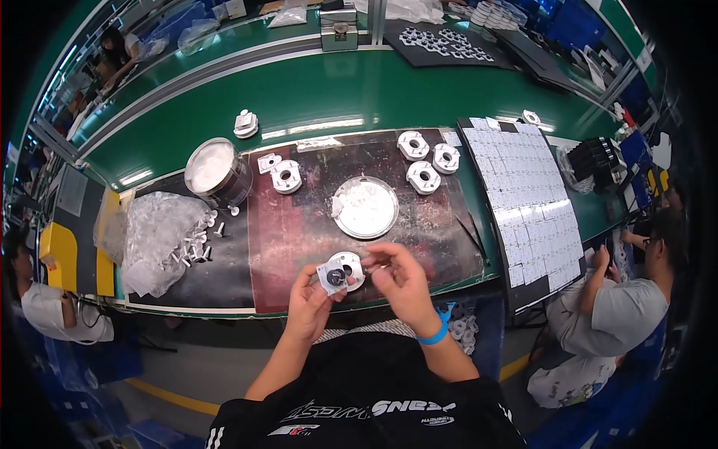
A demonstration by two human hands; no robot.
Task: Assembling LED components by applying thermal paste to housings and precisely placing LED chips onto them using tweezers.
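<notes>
My left hand [308,301] is closed around the edges of a small white square plate [325,286] with a black round piece at its centre. It is held just above the near edge of the work mat. Right behind the plate is a white ring-shaped housing [357,271], partly covered by it; whether it lies on the mat or is held too, I cannot tell. My right hand [407,292], a blue band on its wrist, has its fingers curled together beside the housing. Anything between those fingertips is too small to make out.
A round dish of white material [378,213] sits mid-mat, with more white housings [423,178] behind. To the left are a tin [238,179] and a plastic bag [153,243] beside loose white pins. Tweezers [473,236] and a panel of white plates [523,202] lie right; co-workers sit both sides.
</notes>
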